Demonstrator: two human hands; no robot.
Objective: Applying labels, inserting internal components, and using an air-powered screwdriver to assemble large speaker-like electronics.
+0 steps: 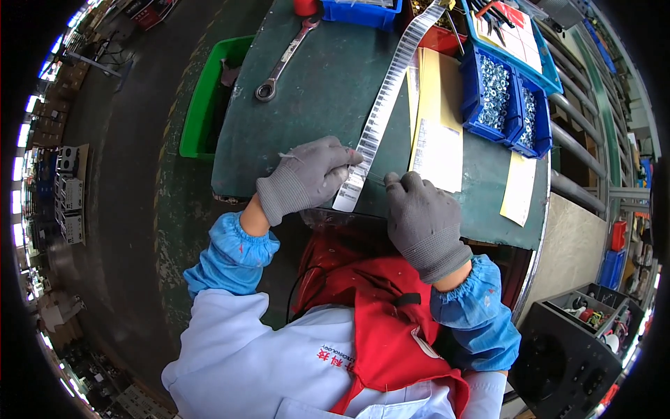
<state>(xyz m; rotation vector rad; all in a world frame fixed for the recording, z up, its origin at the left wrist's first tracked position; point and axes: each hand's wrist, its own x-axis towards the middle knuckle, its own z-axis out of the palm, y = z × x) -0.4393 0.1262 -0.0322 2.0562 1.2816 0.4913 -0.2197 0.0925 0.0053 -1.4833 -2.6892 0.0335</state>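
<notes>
A long white strip of printed labels [380, 115] runs from the far side of the workbench down to its near edge. My left hand [307, 174], in a grey knit glove, is closed at the strip's left edge, with thumb and forefinger pinching it near its lower end. Just right of the strip, my right hand [424, 220], gloved the same way, has its fingers curled in. A faint thin line shows between the two hands, too fine to name. What the right fingers hold, if anything, is hidden. Yellow paper sheets [438, 91] lie beyond the right hand, a white printed sheet on them.
On the green workbench [307, 126] lies a combination wrench [286, 61]. Blue bins of nuts [494, 91] and a blue tray [548, 59] with pliers stand at the far right. A green bin [199, 115] sits beyond the left edge; a roller conveyor [579, 129] runs along the right.
</notes>
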